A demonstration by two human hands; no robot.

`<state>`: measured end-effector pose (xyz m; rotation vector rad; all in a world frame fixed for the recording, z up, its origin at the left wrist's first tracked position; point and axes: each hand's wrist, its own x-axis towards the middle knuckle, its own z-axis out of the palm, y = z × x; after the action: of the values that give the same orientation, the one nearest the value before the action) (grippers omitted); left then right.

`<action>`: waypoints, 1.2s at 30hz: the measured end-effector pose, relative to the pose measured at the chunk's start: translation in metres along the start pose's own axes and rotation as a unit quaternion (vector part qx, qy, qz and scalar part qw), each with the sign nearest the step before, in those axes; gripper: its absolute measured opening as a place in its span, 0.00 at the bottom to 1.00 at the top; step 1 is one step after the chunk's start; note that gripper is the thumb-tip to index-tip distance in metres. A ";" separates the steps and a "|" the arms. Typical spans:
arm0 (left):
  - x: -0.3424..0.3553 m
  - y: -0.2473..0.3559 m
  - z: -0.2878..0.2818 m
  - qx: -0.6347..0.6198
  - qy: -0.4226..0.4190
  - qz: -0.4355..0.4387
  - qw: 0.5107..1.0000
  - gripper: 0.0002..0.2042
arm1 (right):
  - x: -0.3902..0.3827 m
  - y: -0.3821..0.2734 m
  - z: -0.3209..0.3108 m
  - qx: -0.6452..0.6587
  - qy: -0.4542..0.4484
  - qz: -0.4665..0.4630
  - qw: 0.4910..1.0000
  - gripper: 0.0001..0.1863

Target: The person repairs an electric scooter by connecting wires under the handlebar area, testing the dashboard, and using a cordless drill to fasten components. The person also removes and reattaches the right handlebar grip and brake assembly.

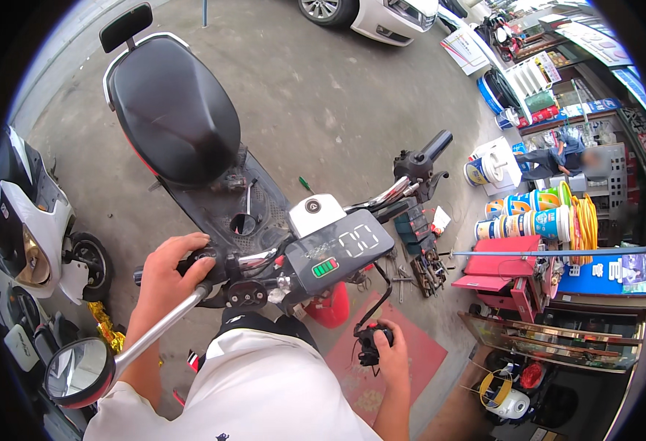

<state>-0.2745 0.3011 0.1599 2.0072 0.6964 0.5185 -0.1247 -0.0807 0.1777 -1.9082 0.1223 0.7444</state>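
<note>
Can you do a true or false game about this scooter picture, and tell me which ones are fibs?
1. The right hand holds a small black part. True.
2. The left hand is touching the seat. False: the left hand is on the handlebar.
3. The display shows a green battery picture. True.
4. The car is bright green. False: the car is white.
5. The mirror at the lower left is round. True.
</note>
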 end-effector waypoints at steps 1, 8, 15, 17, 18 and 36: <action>0.000 -0.003 0.001 -0.006 0.000 -0.001 1.000 0.14 | 0.002 -0.003 -0.001 0.018 -0.015 0.017 1.000 0.26; 0.000 -0.007 0.007 0.090 -0.015 0.008 0.996 0.10 | 0.016 0.002 -0.011 0.158 -0.117 0.049 0.979 0.32; -0.002 -0.004 0.013 0.074 0.016 -0.037 0.996 0.12 | 0.027 -0.006 -0.021 0.154 -0.177 0.040 0.971 0.44; -0.001 -0.004 0.017 0.067 0.011 -0.050 0.996 0.13 | 0.030 -0.001 -0.025 0.097 -0.174 0.048 0.979 0.45; 0.000 -0.004 0.015 0.063 0.010 -0.059 0.996 0.14 | 0.031 0.001 -0.026 0.068 -0.172 0.052 0.981 0.45; 0.009 -0.003 0.014 0.067 0.029 0.000 0.997 0.08 | 0.020 -0.002 0.000 0.110 -0.218 0.127 0.961 0.36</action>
<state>-0.2601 0.2991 0.1506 2.1229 0.7847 0.5433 -0.1079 -0.0751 0.1687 -1.4955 0.1686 1.2550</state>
